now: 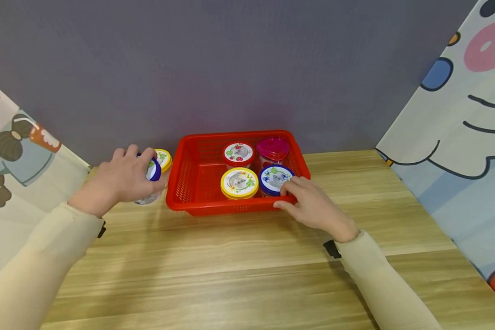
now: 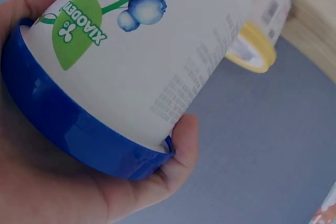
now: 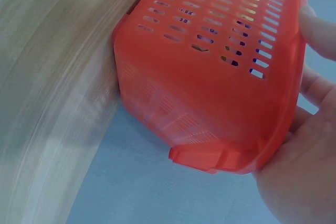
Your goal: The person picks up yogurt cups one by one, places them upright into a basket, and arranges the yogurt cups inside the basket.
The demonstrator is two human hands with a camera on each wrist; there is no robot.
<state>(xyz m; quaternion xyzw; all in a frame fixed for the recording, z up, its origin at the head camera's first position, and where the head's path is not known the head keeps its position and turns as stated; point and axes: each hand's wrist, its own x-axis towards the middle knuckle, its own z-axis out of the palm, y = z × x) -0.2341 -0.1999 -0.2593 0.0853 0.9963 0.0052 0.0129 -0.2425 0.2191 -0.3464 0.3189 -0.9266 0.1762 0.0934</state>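
Note:
My left hand (image 1: 125, 178) grips a tub with a blue lid (image 2: 79, 124) by that lid, left of the red basket (image 1: 206, 211). Blueberries are printed on the tub's white wall (image 2: 173, 40). Right behind it stands a yellow-lidded tub (image 1: 164, 158), partly hidden by the hand. At the basket's front right corner, my right hand (image 1: 313, 206) holds the rim, thumb outside and fingers over the edge. Inside the basket's right half are a red-lidded tub (image 1: 238, 153), a magenta-lidded tub (image 1: 273, 149), a yellow-lidded tub (image 1: 239, 183) and a blue-lidded tub (image 1: 275, 178).
The basket rests on a wooden table (image 1: 231, 266) near a grey wall panel (image 1: 231, 68) at the back. Cartoon-printed panels stand at the left (image 1: 24, 151) and right (image 1: 449, 114). Bare basket floor (image 1: 208, 178) shows in its left half.

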